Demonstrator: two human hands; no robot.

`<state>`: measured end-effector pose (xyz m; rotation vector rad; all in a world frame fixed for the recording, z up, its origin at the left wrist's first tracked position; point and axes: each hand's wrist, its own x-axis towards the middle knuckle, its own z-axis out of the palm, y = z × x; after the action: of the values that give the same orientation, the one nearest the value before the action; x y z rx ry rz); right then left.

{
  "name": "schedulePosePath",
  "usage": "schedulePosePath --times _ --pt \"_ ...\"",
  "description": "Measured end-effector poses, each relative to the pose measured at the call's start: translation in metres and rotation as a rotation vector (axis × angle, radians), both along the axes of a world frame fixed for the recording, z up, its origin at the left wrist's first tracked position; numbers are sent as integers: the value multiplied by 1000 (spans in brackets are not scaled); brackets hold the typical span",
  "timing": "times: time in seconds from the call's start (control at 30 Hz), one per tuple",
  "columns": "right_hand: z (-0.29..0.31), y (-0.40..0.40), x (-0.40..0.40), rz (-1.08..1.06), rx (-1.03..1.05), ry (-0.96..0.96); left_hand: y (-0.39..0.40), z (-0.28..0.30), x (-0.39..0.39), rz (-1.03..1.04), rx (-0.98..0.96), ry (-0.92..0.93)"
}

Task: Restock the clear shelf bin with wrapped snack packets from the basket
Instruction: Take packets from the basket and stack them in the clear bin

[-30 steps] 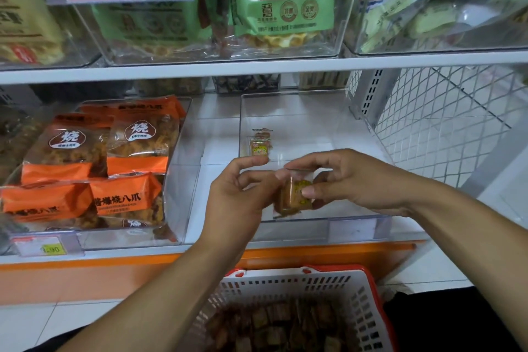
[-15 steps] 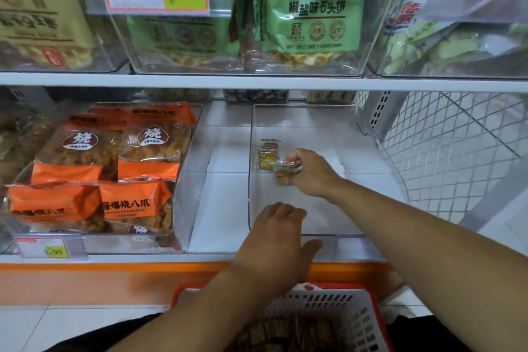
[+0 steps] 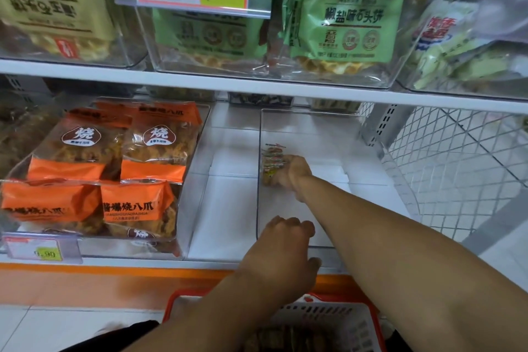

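Observation:
The clear shelf bin [image 3: 337, 217] stands on the lower shelf. A short row of small wrapped snack packets [image 3: 272, 156] stands against its left wall. My right hand [image 3: 295, 173] reaches deep into the bin and holds one more snack packet [image 3: 268, 178] at the near end of that row. My left hand [image 3: 285, 248] hovers at the bin's front edge with loosely curled fingers and holds nothing. Below it sits the white basket [image 3: 360, 320] with a red rim, and brown packets [image 3: 283, 337] show inside it.
A second clear bin [image 3: 197, 180] on the left holds orange snack bags. The shelf above [image 3: 257, 81] carries bins of green and beige bags and a price tag reading 13.90. A white wire mesh panel [image 3: 463, 168] closes the shelf's right side.
My right hand carried the packet from in front of the bin to the row at the left wall. My left hand let go, dropped toward the basket and curled its fingers.

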<state>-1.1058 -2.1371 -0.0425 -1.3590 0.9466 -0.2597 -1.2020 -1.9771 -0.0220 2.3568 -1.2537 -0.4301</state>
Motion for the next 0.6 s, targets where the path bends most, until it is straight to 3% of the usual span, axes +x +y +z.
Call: schedulePosePath --times 0.13,0.3,0.5,0.6 --pt "-4 -7 5 11 125 -30 0 0 0 -8 -31 18" --pt "-9 -21 14 310 -136 194 1 0 1 -12 -38 21" --pt "-6 -21 11 244 -192 192 3 1 2 -15 -74 33" --pt "2 -22 -5 327 -426 272 6 2 1 -28 -93 17"
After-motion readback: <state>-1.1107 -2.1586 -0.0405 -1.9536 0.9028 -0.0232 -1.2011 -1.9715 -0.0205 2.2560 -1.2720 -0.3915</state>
